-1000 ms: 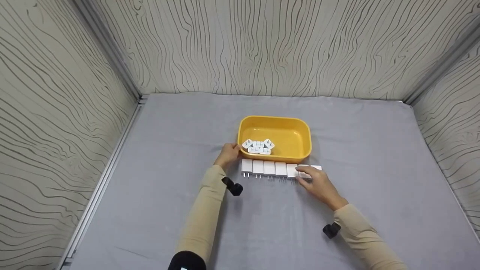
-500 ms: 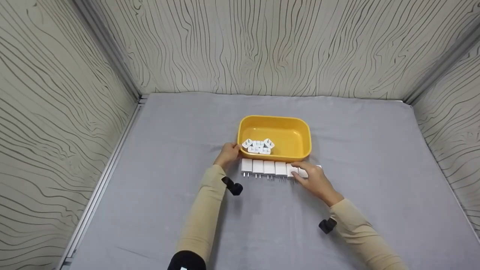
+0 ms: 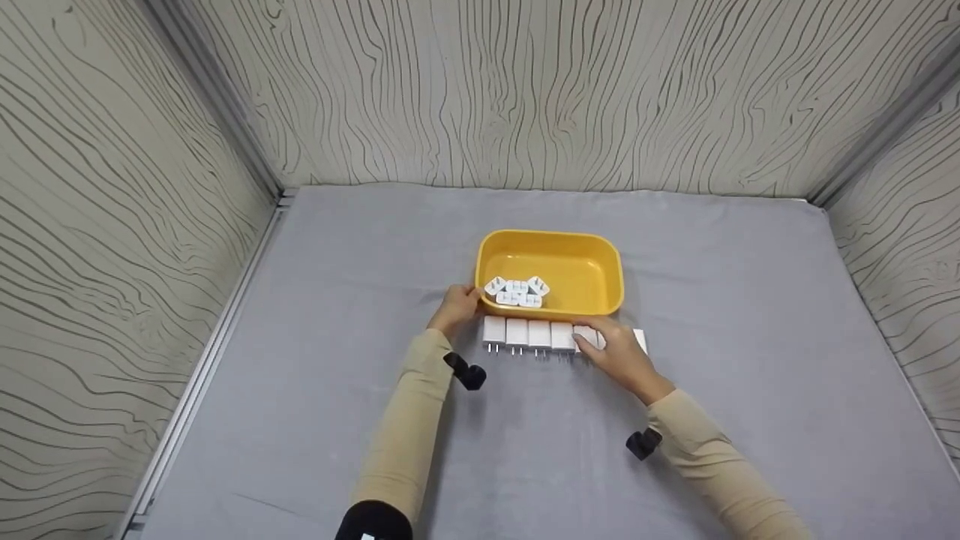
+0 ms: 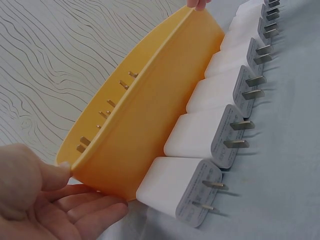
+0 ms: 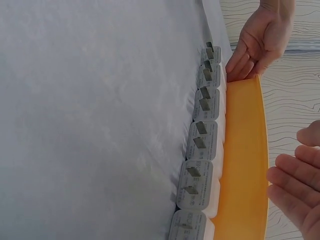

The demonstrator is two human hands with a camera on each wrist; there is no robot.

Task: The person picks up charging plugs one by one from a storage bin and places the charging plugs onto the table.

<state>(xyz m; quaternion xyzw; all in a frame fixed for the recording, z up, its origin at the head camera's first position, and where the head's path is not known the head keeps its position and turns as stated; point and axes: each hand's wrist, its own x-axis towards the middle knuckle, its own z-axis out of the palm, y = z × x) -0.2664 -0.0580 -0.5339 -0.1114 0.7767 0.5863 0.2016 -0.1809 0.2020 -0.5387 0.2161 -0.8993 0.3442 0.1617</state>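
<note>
In the head view my left hand [image 3: 455, 309] is at the near left corner of a yellow plastic bin [image 3: 551, 241]. The left wrist view shows its thumb on the rim and its fingers against the outside wall, gripping the corner. Along the bin's near side lies a row of several white plug chargers [image 3: 538, 332], side by side, metal prongs pointing toward me. My right hand [image 3: 624, 358] hovers over the right part of that row and hides some chargers. Its thumb and fingers are apart, with nothing seen between them, as the right wrist view also shows [image 5: 300, 185].
Inside the bin, several white chargers [image 3: 517, 298] stand prongs up, grouped at the left near corner. A grey cloth [image 3: 345, 285] covers the table. Wood-grain panels [image 3: 480, 97] close off the back and sides.
My right hand has moved left and slightly away from me along the charger row, uncovering the rightmost charger. My left hand, the bin and the chargers look still.
</note>
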